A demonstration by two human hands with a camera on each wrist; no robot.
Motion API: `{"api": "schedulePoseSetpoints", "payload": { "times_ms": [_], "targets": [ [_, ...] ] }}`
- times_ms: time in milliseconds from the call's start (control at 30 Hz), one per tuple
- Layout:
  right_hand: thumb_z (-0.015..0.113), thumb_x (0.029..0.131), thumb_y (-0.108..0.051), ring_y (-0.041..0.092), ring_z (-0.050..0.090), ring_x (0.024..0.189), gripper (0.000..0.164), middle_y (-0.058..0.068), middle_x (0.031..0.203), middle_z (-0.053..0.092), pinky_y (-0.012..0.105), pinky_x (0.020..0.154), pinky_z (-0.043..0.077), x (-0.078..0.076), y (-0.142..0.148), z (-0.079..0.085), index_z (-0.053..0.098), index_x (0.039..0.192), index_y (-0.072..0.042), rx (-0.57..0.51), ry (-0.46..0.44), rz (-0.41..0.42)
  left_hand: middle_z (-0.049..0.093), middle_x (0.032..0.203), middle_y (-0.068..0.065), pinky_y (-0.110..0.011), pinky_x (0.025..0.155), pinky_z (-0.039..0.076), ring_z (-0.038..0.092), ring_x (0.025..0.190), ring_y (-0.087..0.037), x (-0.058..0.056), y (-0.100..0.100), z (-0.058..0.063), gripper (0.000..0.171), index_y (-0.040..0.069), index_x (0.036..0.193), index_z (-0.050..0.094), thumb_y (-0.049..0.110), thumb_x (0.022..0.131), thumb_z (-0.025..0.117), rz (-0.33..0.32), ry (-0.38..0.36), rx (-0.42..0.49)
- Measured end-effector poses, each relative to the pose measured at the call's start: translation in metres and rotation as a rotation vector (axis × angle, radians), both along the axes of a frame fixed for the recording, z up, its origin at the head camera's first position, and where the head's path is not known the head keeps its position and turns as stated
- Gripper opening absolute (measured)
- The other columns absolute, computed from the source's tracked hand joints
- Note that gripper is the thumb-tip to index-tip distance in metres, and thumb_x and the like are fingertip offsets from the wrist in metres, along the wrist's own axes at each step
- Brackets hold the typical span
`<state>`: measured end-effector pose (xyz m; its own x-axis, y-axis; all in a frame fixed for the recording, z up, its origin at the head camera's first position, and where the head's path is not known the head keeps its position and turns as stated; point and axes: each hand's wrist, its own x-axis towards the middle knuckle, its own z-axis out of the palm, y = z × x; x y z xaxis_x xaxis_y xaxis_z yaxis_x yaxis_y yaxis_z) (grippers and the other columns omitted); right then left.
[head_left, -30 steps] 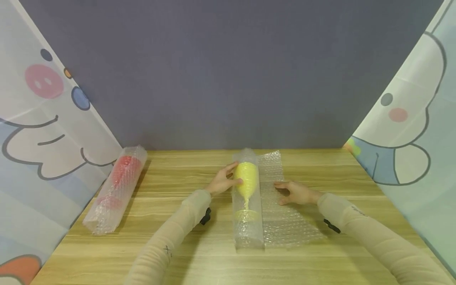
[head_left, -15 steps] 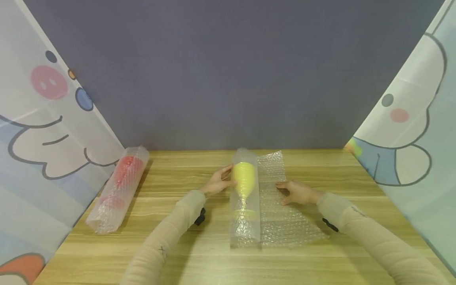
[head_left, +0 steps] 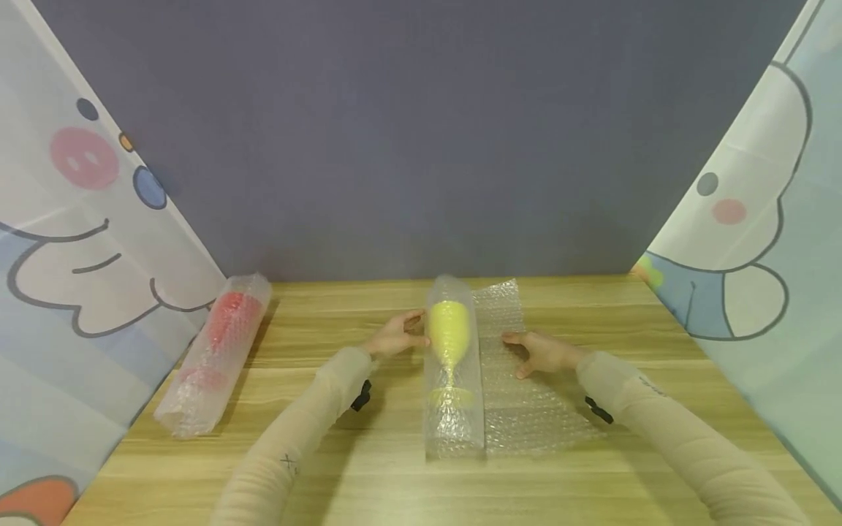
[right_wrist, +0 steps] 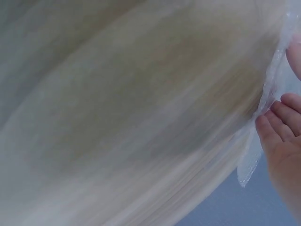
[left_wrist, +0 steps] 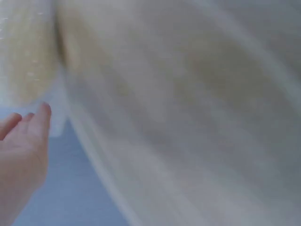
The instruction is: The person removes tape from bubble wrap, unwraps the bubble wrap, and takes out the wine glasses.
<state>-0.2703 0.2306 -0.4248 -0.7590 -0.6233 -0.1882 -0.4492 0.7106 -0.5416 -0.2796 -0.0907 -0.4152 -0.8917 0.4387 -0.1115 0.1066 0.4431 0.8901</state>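
Observation:
A yellow goblet point(head_left: 450, 329) lies in a roll of bubble wrap point(head_left: 452, 431) at the middle of the table. My left hand point(head_left: 395, 334) is at the roll's left side, thumb and fingers spread; whether it touches is hard to tell. In the left wrist view its fingers point(left_wrist: 43, 113) look nearly straight beside the wrapped goblet. To the right of the roll, the loose flap of bubble wrap point(head_left: 520, 413) lies flat. My right hand point(head_left: 542, 352) is at that flap's right edge, thumb apart from the fingers. The right wrist view shows the fingers point(right_wrist: 268, 129) extended against the film.
A second wrapped roll with a red goblet point(head_left: 230, 318) inside lies slantwise at the table's left. A dark grey panel point(head_left: 421, 146) rises behind the wooden table point(head_left: 316, 307). Patterned cloth walls point(head_left: 737, 219) stand on both sides.
My left hand has slid off the top of the wrapped goblet to its left side, and the roll has shifted slightly left. The right hand has barely moved.

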Motion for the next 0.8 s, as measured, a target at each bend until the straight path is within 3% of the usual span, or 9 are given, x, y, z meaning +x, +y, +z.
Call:
{"api": "schedulePoseSetpoints", "payload": {
  "times_ms": [67,167,333,400,500,633,700,800],
  "targets": [
    [0.073,0.07,-0.025,0.04,0.025,0.133,0.083,0.022,0.145,0.028,0.052,0.109,0.023,0.0,-0.001,-0.001,0.034,0.136,0.007,-0.017,-0.016,-0.002,0.024,0.149,-0.011,-0.048,0.109,0.026,0.026,0.135,-0.034,0.007,0.004,0.012,0.072,0.006,0.142,0.026,0.017,0.083,0.064,0.017,0.075,-0.064],
    [0.074,0.069,-0.023,0.04,0.025,0.133,0.083,0.021,0.145,0.028,0.051,0.109,0.023,0.0,-0.001,-0.001,0.034,0.135,0.007,-0.028,-0.038,-0.016,0.029,0.148,-0.01,-0.044,0.111,0.025,0.028,0.134,-0.031,0.022,0.016,0.035,0.065,0.006,0.141,0.03,0.019,0.085,0.061,-0.014,0.206,-0.19],
    [0.074,0.068,-0.023,0.039,0.028,0.132,0.083,0.022,0.144,0.028,0.052,0.108,0.024,-0.004,0.0,0.0,0.035,0.135,0.007,-0.032,-0.04,-0.013,0.036,0.144,-0.007,-0.036,0.112,0.025,0.031,0.134,-0.023,0.059,0.045,0.074,0.06,0.005,0.138,0.037,0.026,0.086,0.06,-0.209,0.327,-0.42],
    [0.074,0.068,-0.025,0.041,0.029,0.131,0.083,0.023,0.144,0.029,0.053,0.107,0.025,-0.006,0.0,0.001,0.035,0.134,0.007,-0.035,-0.025,0.003,0.037,0.144,-0.006,-0.034,0.111,0.027,0.033,0.133,-0.021,0.073,0.055,0.082,0.062,0.006,0.137,0.038,0.031,0.085,0.061,-0.301,0.351,-0.514],
    [0.073,0.068,-0.026,0.042,0.029,0.13,0.083,0.024,0.143,0.029,0.054,0.107,0.026,-0.007,0.0,0.001,0.036,0.134,0.007,-0.025,-0.004,0.02,0.031,0.147,-0.006,-0.033,0.112,0.026,0.029,0.135,-0.02,0.09,0.066,0.084,0.073,0.007,0.139,0.035,0.038,0.08,0.065,-0.43,0.341,-0.632],
    [0.073,0.067,-0.027,0.042,0.029,0.13,0.083,0.024,0.143,0.03,0.054,0.106,0.026,-0.006,0.001,0.001,0.037,0.134,0.007,-0.011,0.01,0.026,0.022,0.15,-0.009,-0.034,0.114,0.018,0.018,0.139,-0.022,0.109,0.073,0.073,0.09,0.003,0.141,0.028,0.044,0.073,0.07,-0.574,0.332,-0.763],
    [0.073,0.067,-0.027,0.041,0.03,0.13,0.083,0.023,0.143,0.031,0.053,0.107,0.027,-0.005,0.001,0.001,0.037,0.133,0.007,-0.006,0.011,0.023,0.022,0.15,-0.011,-0.035,0.115,0.015,0.016,0.14,-0.023,0.116,0.073,0.065,0.09,0.002,0.141,0.028,0.044,0.073,0.07,-0.61,0.384,-0.806],
    [0.073,0.067,-0.027,0.041,0.031,0.13,0.083,0.022,0.143,0.031,0.052,0.106,0.027,-0.002,0.001,0.002,0.037,0.133,0.007,-0.005,0.005,0.022,0.028,0.147,-0.012,-0.037,0.115,0.017,0.021,0.139,-0.024,0.125,0.07,0.055,0.084,0.002,0.137,0.035,0.045,0.073,0.069,-0.604,0.532,-0.835]
  ]
}}
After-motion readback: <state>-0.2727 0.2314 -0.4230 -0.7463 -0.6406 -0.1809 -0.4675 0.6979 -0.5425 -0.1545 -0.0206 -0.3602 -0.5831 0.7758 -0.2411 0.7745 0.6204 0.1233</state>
